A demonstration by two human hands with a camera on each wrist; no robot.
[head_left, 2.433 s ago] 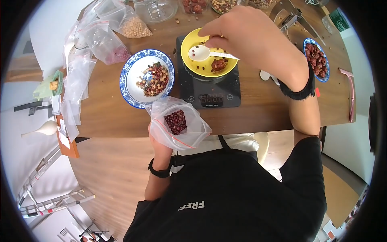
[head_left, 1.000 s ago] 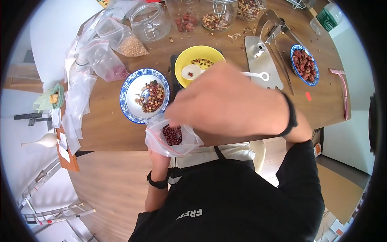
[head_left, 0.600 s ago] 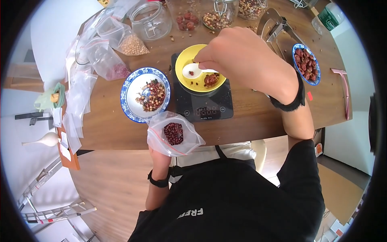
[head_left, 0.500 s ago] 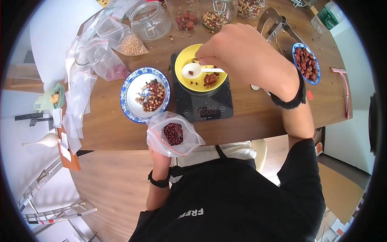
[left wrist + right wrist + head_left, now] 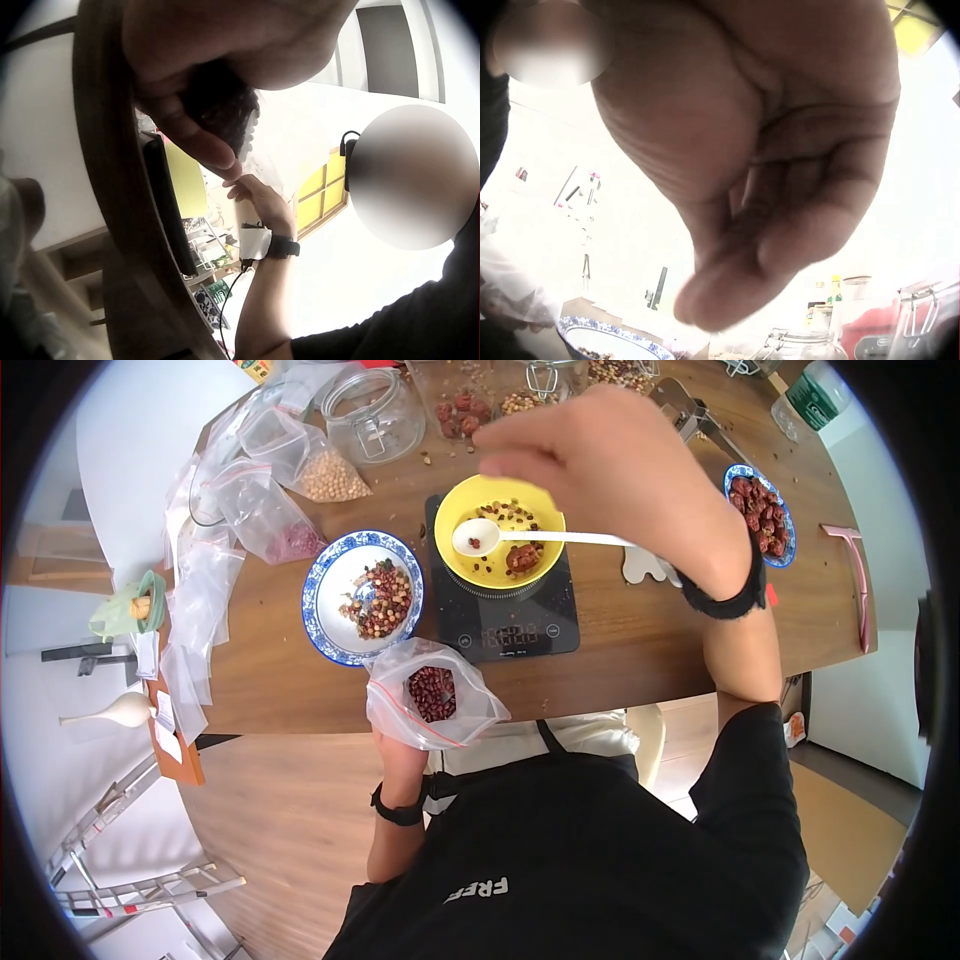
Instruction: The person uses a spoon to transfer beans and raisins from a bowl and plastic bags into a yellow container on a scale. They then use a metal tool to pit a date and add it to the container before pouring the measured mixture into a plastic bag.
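Observation:
My left hand (image 5: 402,755) grips a clear zip bag (image 5: 478,695) of dark red beans (image 5: 432,693) from below, its mouth spread wide at the table's front edge. In the left wrist view, fingers (image 5: 202,142) curl round the dark beans. Raised beyond the yellow bowl (image 5: 456,510) is my right hand (image 5: 625,475); thumb and forefinger stand slightly apart, and nothing shows between them. The bowl sits on a black kitchen scale (image 5: 515,638) and contains scattered beans and a wrinkled red date (image 5: 522,558). Across it lies a white spoon (image 5: 570,538) with a few beans in its scoop.
Left of the scale, a blue-and-white bowl (image 5: 320,580) contains mixed beans. Another bowl of red dates (image 5: 760,510) stands at right. Glass jars (image 5: 372,422) and bags of chickpeas (image 5: 333,477) and pink pieces (image 5: 290,543) line the back and left. A pink peeler-like tool (image 5: 858,580) lies far right.
My right hand went down to the bean bag, came back over the yellow bowl, then rose away from it with the fingers parting. My left hand keeps holding the bag in place.

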